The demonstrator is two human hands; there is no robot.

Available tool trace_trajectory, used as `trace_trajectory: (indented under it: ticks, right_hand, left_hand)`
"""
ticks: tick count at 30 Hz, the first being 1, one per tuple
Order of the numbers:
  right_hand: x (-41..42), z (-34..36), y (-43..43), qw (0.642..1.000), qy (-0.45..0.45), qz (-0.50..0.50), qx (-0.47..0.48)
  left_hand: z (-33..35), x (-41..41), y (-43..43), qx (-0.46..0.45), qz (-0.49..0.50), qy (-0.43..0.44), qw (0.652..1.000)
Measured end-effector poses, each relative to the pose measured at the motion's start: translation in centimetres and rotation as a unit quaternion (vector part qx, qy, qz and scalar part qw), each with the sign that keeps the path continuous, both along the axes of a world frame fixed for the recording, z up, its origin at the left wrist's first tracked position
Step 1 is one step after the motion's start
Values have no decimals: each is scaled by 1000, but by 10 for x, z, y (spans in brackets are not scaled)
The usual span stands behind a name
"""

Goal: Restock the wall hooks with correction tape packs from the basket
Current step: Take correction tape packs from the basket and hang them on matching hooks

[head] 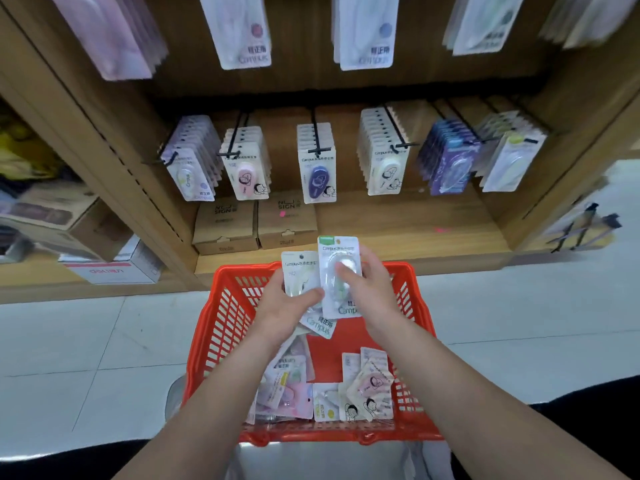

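Observation:
A red plastic basket sits in front of me with several loose correction tape packs on its bottom. Above it my left hand grips a white pack with further packs under it. My right hand holds a taller clear-fronted pack with a green top, thumb across its blister. On the wooden wall hang black hooks loaded with rows of packs: pink, dark blue, cream, purple.
Two brown cardboard boxes stand on the bottom shelf just behind the basket. More boxes fill the left bay. Larger packs hang on the upper row. Pale floor tiles lie on both sides of the basket.

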State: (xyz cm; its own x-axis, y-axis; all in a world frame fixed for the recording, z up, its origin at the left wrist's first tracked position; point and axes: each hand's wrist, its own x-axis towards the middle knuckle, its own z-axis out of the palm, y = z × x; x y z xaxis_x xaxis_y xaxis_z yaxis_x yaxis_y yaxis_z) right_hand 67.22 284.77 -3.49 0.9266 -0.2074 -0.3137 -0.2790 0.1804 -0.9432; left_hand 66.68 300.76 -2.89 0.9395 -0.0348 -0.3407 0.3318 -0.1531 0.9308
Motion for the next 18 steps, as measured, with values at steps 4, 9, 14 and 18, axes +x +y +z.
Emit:
trace_trajectory:
  ticks: [4,9,14,18]
  right_hand:
    - [-10,32,-16,1000,-2,-4,21]
    - [-23,60,-26,997,16,-14,76]
    - [-35,101,-39,998,-32,18,59]
    - [-34,138,-62,997,-74,7,9]
  left_hand:
    - [26,-1,-7,-18,22,-21,999]
    - [62,-4,-16,-14,-11,-58,998]
    - [103,-12,-34,-27,-86,-72,993]
    - [136,-7,-55,-49,-101,-114,987]
